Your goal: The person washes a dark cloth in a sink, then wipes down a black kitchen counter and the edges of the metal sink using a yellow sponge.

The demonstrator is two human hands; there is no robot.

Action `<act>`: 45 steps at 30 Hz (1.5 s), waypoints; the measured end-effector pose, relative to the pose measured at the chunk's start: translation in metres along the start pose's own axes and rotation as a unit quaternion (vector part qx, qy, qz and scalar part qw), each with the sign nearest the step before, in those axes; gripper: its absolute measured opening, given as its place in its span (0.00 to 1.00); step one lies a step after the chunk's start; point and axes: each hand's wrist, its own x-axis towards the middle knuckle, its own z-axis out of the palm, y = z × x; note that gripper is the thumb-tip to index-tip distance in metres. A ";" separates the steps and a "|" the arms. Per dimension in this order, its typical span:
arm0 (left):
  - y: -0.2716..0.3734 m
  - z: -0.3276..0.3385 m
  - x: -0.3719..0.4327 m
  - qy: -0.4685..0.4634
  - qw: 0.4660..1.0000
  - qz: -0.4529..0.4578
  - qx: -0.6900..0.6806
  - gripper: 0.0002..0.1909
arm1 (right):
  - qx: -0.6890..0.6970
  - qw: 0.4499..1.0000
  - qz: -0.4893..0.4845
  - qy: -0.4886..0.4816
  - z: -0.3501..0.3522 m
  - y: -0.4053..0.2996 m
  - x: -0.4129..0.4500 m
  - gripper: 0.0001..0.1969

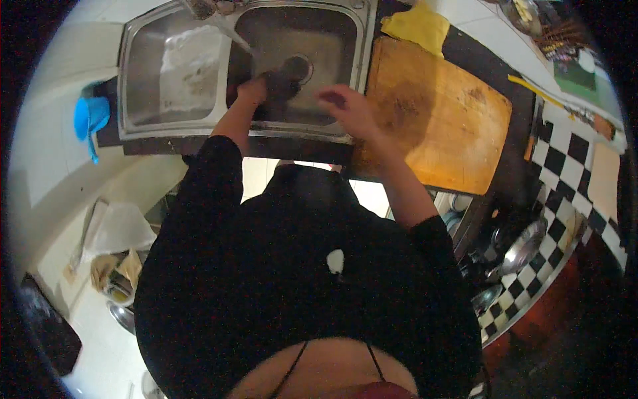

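A stainless steel double-basin sink [219, 107] lies before me. My left hand [253, 92] reaches over the near left part of the right basin [324, 55], beside the divider. A dark patch [281, 82] extends from its fingers towards the round drain [300, 67]; I cannot tell whether it is a held thing or shadow. At the right basin's near right rim hovers my right hand [349, 109], its fingers bent, with a gap to the thumb and nothing visible in it. The faucet [202, 7] is partly cut off at the top, its spout [234, 35] angled towards the right basin.
A stained wooden cutting board [448, 114] adjoins the sink on the right, with a yellow cloth [416, 25] behind it. A blue dipper [90, 117] is at the far left. Black-and-white checkered surfacing [563, 164] and a shiny metal pan [523, 247] are at the right.
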 end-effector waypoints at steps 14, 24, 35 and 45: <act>0.042 -0.093 -0.082 -0.021 0.708 0.032 -0.706 0.20 | 0.676 0.676 0.292 -0.026 0.118 0.052 0.095 0.35; 0.030 -0.084 -0.043 -0.022 0.529 0.011 -0.848 0.20 | 0.700 0.648 0.241 0.180 0.110 -0.017 0.105 0.23; 0.050 -0.047 -0.027 0.250 0.663 0.134 -0.693 0.20 | 0.680 0.673 0.239 0.165 0.133 -0.001 0.111 0.21; 0.085 -0.072 -0.060 0.293 0.672 0.013 -0.680 0.14 | 0.366 0.798 0.180 0.443 0.145 0.008 0.123 0.11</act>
